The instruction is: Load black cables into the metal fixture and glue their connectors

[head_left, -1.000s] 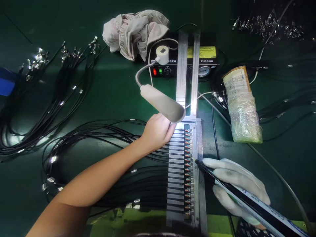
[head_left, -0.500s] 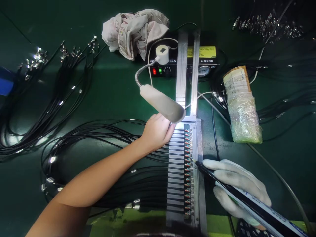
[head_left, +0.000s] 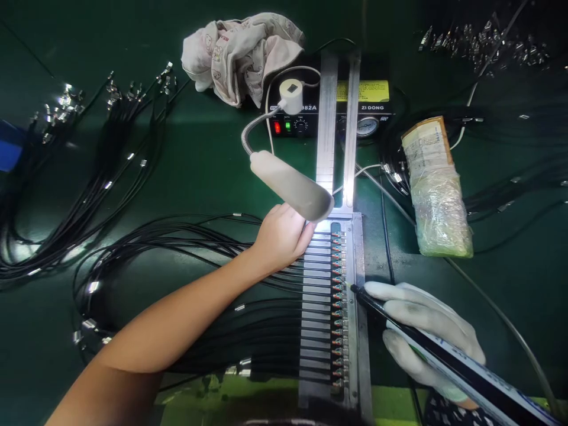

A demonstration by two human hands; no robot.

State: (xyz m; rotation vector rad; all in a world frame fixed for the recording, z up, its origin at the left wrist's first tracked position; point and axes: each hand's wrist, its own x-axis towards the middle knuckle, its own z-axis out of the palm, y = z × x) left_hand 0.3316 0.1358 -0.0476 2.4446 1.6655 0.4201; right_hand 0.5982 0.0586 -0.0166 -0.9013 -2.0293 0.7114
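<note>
We hold the black and pale pen-like tool (head_left: 428, 349) in our gloved right hand (head_left: 430, 322), the fingers closed around its barrel, its dark tip leaning down to the left at the row of small connectors (head_left: 337, 305). The connectors sit in the metal fixture (head_left: 358, 254), a long frame that runs from the far side of the green surface (head_left: 199, 160) toward its near edge. Black cables (head_left: 270, 340) lead from the connectors across the fixture's slotted plate and loop out toward the surface's left edge. Our bare left hand (head_left: 281, 236) rests at the plate's left edge, near the far end of the connector row, with the thumb bent toward the plate; the lamp (head_left: 290, 184) hides the other fingertips, so we cannot tell what they pinch, if anything. The lamp's white head hangs over that hand on a bent metal neck. Farther off, the fixture's two rails cross over a black control box (head_left: 310, 136) with a red light, a green light and a round gauge. A crumpled, printed cloth (head_left: 244, 56) lies beside the box, toward the far edge. Toward the left edge we see more cable bundles (head_left: 95, 171) with metal ends; toward the right edge, a plastic-wrapped packet (head_left: 439, 189); and by the far right corner, loose shiny metal parts (head_left: 483, 44).
</note>
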